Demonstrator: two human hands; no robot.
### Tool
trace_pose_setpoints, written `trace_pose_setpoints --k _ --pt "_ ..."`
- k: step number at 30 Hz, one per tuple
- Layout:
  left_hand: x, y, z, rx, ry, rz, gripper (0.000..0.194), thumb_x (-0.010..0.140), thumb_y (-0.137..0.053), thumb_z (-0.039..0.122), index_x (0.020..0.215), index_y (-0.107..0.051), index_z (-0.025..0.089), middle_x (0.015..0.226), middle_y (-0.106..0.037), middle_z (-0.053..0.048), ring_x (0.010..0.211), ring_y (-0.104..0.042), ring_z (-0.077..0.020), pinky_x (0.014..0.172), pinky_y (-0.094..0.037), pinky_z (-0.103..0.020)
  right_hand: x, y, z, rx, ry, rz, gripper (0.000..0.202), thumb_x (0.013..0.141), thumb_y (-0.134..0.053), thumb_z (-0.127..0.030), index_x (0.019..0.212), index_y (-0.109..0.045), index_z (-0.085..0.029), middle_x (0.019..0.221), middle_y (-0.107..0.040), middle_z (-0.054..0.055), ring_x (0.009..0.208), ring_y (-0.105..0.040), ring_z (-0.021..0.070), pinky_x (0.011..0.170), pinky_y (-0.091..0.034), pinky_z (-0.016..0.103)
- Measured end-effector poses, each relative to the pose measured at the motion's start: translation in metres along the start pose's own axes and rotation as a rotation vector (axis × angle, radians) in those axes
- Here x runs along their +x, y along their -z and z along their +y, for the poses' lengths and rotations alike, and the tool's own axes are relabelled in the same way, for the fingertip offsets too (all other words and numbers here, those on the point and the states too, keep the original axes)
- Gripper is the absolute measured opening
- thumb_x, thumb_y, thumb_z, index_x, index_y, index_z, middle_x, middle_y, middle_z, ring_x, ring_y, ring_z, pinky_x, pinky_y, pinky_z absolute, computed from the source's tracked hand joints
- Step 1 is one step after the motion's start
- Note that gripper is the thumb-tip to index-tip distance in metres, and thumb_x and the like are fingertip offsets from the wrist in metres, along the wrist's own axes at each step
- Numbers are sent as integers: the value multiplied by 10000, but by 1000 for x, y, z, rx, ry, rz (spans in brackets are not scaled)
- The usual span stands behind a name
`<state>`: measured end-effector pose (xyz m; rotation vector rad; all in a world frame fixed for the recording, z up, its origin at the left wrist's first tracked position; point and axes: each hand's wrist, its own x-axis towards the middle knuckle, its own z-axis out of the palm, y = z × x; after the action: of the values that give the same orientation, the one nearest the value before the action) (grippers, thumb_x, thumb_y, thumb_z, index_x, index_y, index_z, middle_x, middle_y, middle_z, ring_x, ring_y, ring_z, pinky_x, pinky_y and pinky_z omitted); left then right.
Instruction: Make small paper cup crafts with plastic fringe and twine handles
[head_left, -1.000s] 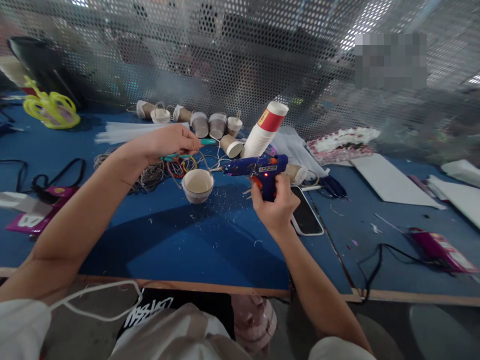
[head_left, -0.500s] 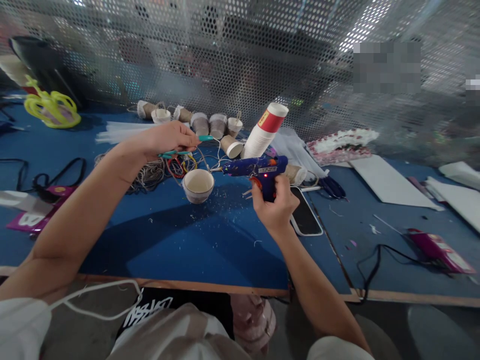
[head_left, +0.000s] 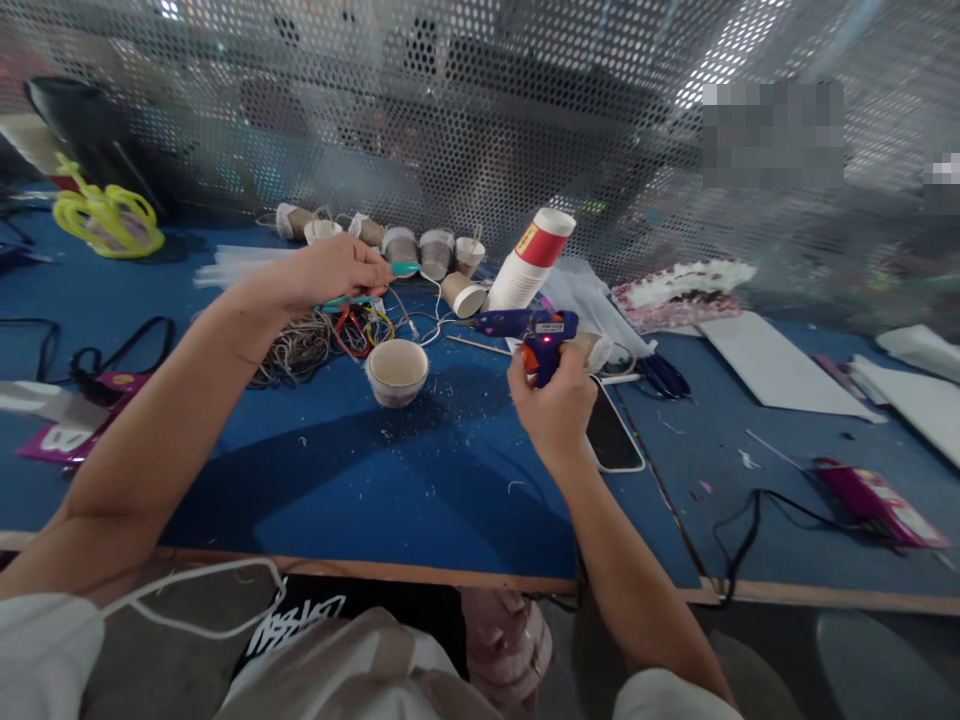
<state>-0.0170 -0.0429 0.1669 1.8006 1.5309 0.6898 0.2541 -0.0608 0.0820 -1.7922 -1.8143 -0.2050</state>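
My left hand [head_left: 337, 270] is closed on a teal-handled tool [head_left: 405, 269] above a heap of cords; whether it is scissors I cannot tell. A blue glue gun [head_left: 544, 328] with a lit red light is in the grip of my right hand [head_left: 555, 400], its nozzle pointing left. Between and below the hands a small wrapped cup [head_left: 397, 373] stands upright on the blue table. A thin stick lies just under the gun's nozzle.
Behind are several wrapped cups [head_left: 436, 252] and a leaning stack of paper cups [head_left: 525, 265]. A phone [head_left: 615, 430] lies beside my right wrist. Grey cords [head_left: 292, 352] and a yellow holder [head_left: 109, 218] are at left.
My right hand has drawn the glue gun to the right, away from the upright cup. My left hand has shifted slightly up and left with the teal tool.
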Motion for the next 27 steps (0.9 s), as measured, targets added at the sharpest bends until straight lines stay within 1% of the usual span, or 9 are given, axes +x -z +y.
trace_pose_setpoints --k 4,8,11,15,18,20,22,24,27 --pt "-6 -1 3 239 -84 68 366 874 -491 272 525 -472 162 501 -370 24 496 -301 -74 555 -260 -280 12 -8 7 -110 -204 -236 399 916 -453 -390 1053 -553 -29 919 -662 232 916 -666 341 823 -491 414" --pt "-15 -10 9 439 -149 89 400 869 -470 311 497 -421 171 489 -376 11 504 -343 -96 570 -282 -291 11 -24 12 -197 -201 -368 477 876 -567 -341 1114 -520 70 1042 -615 311 1040 -607 384 866 -462 421" --pt "-16 -20 11 565 -198 128 400 882 -454 308 506 -463 171 493 -434 -14 562 -454 -131 614 -328 -287 5 -31 11 -239 -165 -305 576 821 -667 -380 1115 -506 89 1093 -563 346 1088 -542 425 868 -447 481" --pt "-11 -25 6 590 -261 123 344 894 -448 319 628 -594 158 524 -510 -28 688 -590 -182 679 -407 -268 3 -29 11 -203 -181 -80 739 753 -700 -562 1105 -502 57 1138 -487 373 1125 -462 473 825 -438 552" --pt "-8 -23 -2 612 -278 159 327 909 -440 334 723 -639 153 599 -565 -40 775 -638 -213 737 -441 -288 8 -18 11 -54 -20 50 587 796 -641 -578 1023 -546 -44 1083 -532 285 1097 -468 412 888 -389 586" --pt "-8 -22 -7 641 -303 188 321 911 -445 344 758 -649 148 635 -581 -49 815 -650 -230 769 -453 -303 12 -5 3 120 166 63 427 844 -602 -522 984 -568 -120 1027 -570 194 1017 -512 324 906 -402 532" --pt "-9 -20 -11 672 -362 190 322 911 -444 356 791 -655 145 651 -585 -54 827 -653 -238 779 -463 -310 15 9 -13 332 345 -47 338 862 -599 -471 991 -590 -159 889 -593 100 853 -544 232 825 -450 417" --pt "-12 -20 -13 692 -417 165 324 912 -439 365 812 -656 147 653 -583 -58 826 -652 -239 778 -474 -311 19 21 -34 530 439 -245 367 837 -638 -474 1034 -609 -166 759 -583 30 658 -503 155 663 -443 312" --pt "-18 -21 -11 701 -434 135 297 910 -446 338 776 -637 154 652 -578 -64 817 -645 -239 773 -487 -318 25 24 -67 633 516 -394 404 764 -717 -491 981 -654 -156 713 -589 6 590 -459 112 581 -382 267"
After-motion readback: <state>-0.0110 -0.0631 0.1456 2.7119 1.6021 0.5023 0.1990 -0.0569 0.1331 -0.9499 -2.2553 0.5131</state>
